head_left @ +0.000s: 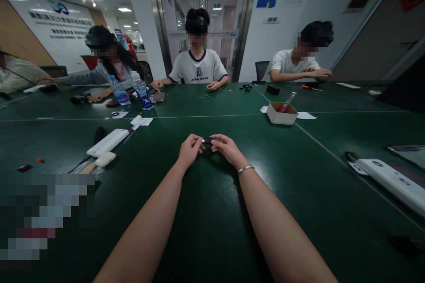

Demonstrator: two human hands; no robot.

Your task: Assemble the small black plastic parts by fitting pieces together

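Observation:
Over the middle of the green table, both hands meet at a small black stick with a silvery end point(207, 141). My left hand point(190, 150) pinches its left, silvery end between thumb and fingers. From the other side, my right hand point(227, 147) grips the black end, with a silver bracelet point(245, 169) around that wrist. The stick lies roughly level between the fingertips, which partly cover it. Its exact kind is too small to make out.
An open box point(282, 114) with a red-handled tool inside stands to the right. White devices lie at left point(108, 142) and right point(392, 181). Two bottles, one a blue-labelled bottle point(142, 93), stand back left. Several people sit around the table point(206, 230).

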